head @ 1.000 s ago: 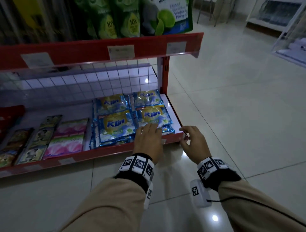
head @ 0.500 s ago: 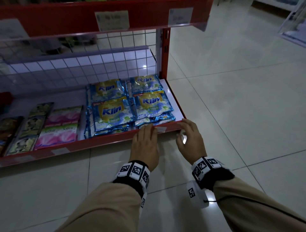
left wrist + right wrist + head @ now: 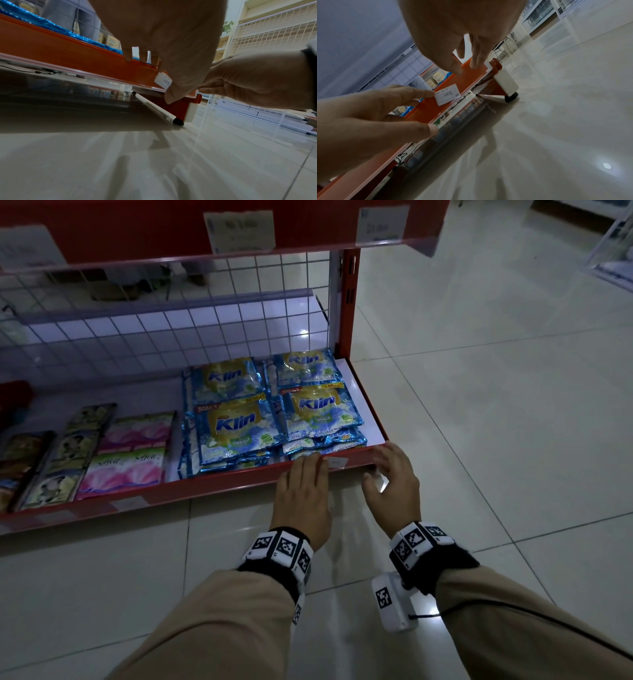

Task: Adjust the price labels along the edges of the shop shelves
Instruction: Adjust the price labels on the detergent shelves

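A small white price label marked 3.000 sits on the red front rail of the bottom shelf, near its right end. My left hand lies over the rail with straight fingers. In the right wrist view its index fingertip touches the left edge of the label, and its thumb rests lower on the rail. My right hand sits just right of the label, its straight fingertips touching the rail's end. The left wrist view shows the label half hidden by my thumb.
Blue Klin packets lie stacked right behind the rail, pink packets to their left. The upper red shelf carries more labels. A wire grid backs the shelf. Tiled floor stretches to the right, with a white rack beyond.
The view has dropped lower and closer to the bottom shelf. My left hand slid back from over the packets onto the rail beside the label. My right hand stays at the rail's end.
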`<state>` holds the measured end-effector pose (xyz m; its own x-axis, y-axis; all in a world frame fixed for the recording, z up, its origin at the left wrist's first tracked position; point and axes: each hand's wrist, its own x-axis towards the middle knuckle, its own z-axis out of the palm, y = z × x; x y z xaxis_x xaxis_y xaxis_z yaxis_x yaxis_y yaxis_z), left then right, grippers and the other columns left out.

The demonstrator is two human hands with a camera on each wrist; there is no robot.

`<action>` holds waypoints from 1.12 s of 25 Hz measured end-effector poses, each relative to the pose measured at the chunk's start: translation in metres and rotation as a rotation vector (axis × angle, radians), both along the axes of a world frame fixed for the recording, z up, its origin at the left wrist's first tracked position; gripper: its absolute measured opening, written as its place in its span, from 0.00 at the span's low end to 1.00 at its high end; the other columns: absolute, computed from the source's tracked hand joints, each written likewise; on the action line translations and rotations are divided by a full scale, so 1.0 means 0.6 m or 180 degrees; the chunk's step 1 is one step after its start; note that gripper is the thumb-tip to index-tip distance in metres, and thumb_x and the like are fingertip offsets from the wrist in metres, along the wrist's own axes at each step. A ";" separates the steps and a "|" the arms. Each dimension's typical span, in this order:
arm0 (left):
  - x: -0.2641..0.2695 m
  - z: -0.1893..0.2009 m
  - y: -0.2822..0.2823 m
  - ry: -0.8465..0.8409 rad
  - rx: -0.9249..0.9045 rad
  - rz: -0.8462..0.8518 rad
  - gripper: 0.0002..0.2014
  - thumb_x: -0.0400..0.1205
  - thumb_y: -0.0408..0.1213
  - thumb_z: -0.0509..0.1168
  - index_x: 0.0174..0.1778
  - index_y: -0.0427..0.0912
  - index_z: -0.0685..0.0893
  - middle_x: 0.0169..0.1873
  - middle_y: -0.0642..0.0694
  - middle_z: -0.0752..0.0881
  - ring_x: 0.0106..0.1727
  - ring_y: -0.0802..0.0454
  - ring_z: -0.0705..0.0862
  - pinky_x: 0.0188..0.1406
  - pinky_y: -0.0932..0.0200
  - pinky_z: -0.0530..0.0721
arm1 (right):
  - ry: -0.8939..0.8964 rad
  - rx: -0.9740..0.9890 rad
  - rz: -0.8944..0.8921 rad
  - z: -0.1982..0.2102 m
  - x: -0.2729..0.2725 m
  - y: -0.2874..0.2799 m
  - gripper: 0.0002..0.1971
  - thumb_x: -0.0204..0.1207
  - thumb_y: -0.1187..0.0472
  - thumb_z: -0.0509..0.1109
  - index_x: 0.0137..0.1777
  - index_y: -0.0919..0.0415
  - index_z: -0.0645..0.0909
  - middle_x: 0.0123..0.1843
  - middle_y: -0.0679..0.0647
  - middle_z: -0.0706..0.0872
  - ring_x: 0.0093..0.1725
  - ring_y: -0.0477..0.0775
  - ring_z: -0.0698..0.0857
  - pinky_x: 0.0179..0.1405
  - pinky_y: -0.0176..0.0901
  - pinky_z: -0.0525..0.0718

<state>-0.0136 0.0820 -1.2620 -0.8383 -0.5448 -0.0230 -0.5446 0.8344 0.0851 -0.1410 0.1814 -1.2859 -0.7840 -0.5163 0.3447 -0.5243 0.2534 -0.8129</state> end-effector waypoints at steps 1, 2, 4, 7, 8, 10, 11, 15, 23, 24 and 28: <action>0.001 -0.001 -0.001 0.0013 0.0009 0.0004 0.38 0.80 0.44 0.59 0.83 0.43 0.47 0.83 0.45 0.48 0.83 0.43 0.47 0.79 0.45 0.52 | -0.0114 -0.0086 -0.0047 0.001 -0.002 -0.003 0.24 0.70 0.71 0.71 0.68 0.65 0.76 0.69 0.58 0.78 0.65 0.54 0.81 0.63 0.37 0.80; 0.001 -0.002 -0.001 0.0029 0.0021 0.0009 0.38 0.80 0.44 0.59 0.83 0.43 0.47 0.83 0.45 0.48 0.83 0.43 0.47 0.79 0.44 0.52 | -0.0279 -0.0176 -0.0133 0.002 -0.003 -0.006 0.26 0.70 0.71 0.71 0.69 0.64 0.74 0.67 0.58 0.79 0.62 0.51 0.82 0.59 0.33 0.80; 0.002 -0.004 -0.001 0.0051 0.0026 0.0014 0.38 0.80 0.45 0.59 0.83 0.43 0.47 0.83 0.45 0.48 0.82 0.43 0.48 0.79 0.44 0.52 | -0.0621 -0.0338 -0.0315 0.003 0.000 -0.014 0.28 0.70 0.70 0.71 0.72 0.62 0.72 0.66 0.56 0.81 0.59 0.46 0.81 0.58 0.30 0.79; 0.003 -0.007 -0.001 0.0076 0.0010 0.0017 0.38 0.81 0.44 0.58 0.83 0.43 0.47 0.83 0.46 0.48 0.82 0.44 0.48 0.79 0.44 0.52 | -0.0780 -0.0483 -0.0471 0.000 0.008 -0.024 0.27 0.70 0.69 0.72 0.70 0.61 0.74 0.66 0.56 0.81 0.61 0.47 0.82 0.62 0.35 0.79; 0.004 -0.007 -0.001 0.0090 0.0014 0.0017 0.38 0.80 0.44 0.58 0.83 0.43 0.46 0.83 0.46 0.48 0.82 0.44 0.48 0.79 0.44 0.52 | -0.0822 -0.0525 -0.0509 0.000 0.009 -0.025 0.27 0.69 0.69 0.72 0.69 0.60 0.75 0.65 0.55 0.81 0.60 0.47 0.83 0.61 0.35 0.80; 0.006 -0.008 -0.003 0.0104 0.0015 0.0003 0.38 0.81 0.45 0.58 0.83 0.43 0.46 0.83 0.46 0.47 0.82 0.44 0.47 0.79 0.44 0.51 | -0.0892 -0.0537 -0.0535 -0.002 0.007 -0.025 0.26 0.68 0.69 0.73 0.67 0.58 0.76 0.64 0.53 0.78 0.55 0.46 0.83 0.57 0.36 0.82; 0.006 -0.008 -0.004 0.0102 0.0005 -0.0013 0.38 0.81 0.45 0.58 0.83 0.43 0.46 0.83 0.46 0.47 0.82 0.44 0.47 0.79 0.44 0.51 | -0.0867 -0.0457 -0.0485 -0.003 0.004 -0.022 0.26 0.68 0.69 0.73 0.67 0.57 0.76 0.64 0.51 0.75 0.53 0.46 0.83 0.55 0.36 0.83; 0.004 -0.008 -0.010 0.0102 -0.0105 -0.0022 0.38 0.79 0.43 0.60 0.83 0.45 0.49 0.82 0.45 0.50 0.82 0.43 0.50 0.79 0.44 0.53 | -0.0033 0.0605 -0.0182 -0.004 -0.016 -0.006 0.22 0.68 0.66 0.72 0.64 0.58 0.77 0.64 0.56 0.70 0.60 0.57 0.77 0.57 0.46 0.81; 0.006 -0.003 -0.016 0.0327 -0.0311 -0.0063 0.31 0.75 0.38 0.61 0.77 0.45 0.64 0.71 0.44 0.68 0.71 0.43 0.66 0.69 0.47 0.65 | 0.1801 0.1442 0.0496 0.032 -0.026 -0.020 0.15 0.66 0.66 0.71 0.53 0.65 0.80 0.53 0.62 0.83 0.52 0.66 0.79 0.47 0.53 0.78; 0.004 -0.002 -0.018 0.0366 -0.0278 -0.0075 0.30 0.75 0.37 0.61 0.76 0.44 0.66 0.70 0.44 0.69 0.70 0.43 0.67 0.68 0.48 0.67 | 0.1841 0.1353 0.0696 0.033 -0.021 -0.026 0.14 0.66 0.67 0.71 0.53 0.66 0.81 0.52 0.62 0.84 0.51 0.66 0.80 0.47 0.54 0.79; -0.002 -0.001 -0.029 0.0459 -0.0016 -0.0100 0.28 0.76 0.34 0.60 0.75 0.44 0.66 0.69 0.44 0.69 0.68 0.44 0.66 0.64 0.52 0.71 | 0.1907 0.1083 0.1079 0.034 -0.002 -0.037 0.18 0.64 0.73 0.72 0.56 0.67 0.83 0.52 0.64 0.85 0.51 0.66 0.83 0.52 0.53 0.82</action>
